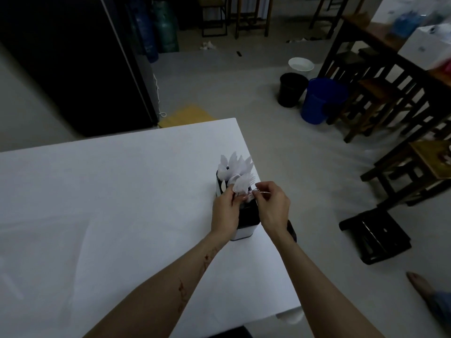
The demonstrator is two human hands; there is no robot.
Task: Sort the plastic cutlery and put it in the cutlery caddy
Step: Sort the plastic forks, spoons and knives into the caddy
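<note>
Right, both hands are up at the cutlery caddy (pixel 247 215), which stands near the right edge of the white worktop (pixel 109 191). The caddy is a dark box with a pale base, and white plastic cutlery fans out of its far end: knives (pixel 235 163) at the back, with forks (pixel 245 182) and a spoon bowl nearer the hands.

The left hand (pixel 225 211) sits against the caddy's left side, fingers curled in toward the handles of the nearer bunch and touching them; whether it truly grips them is hard to say, because the fingers hide the contact. The right hand (pixel 273 207) is over the caddy's right side, thumb and forefinger pinched together on a thin white piece (pixel 262 191) that pokes out sideways. It is too small and pale to tell what kind of utensil it is. The remaining fingers of that hand are loosely bent.

Both forearms reach in from the bottom of the view. Beyond the worktop, on the grey floor, stand a blue bucket (pixel 319 101), a black bucket (pixel 291 90) just beside it and a white bowl (pixel 300 64); dark wooden stools (pixel 380 93) line the right side.
</note>
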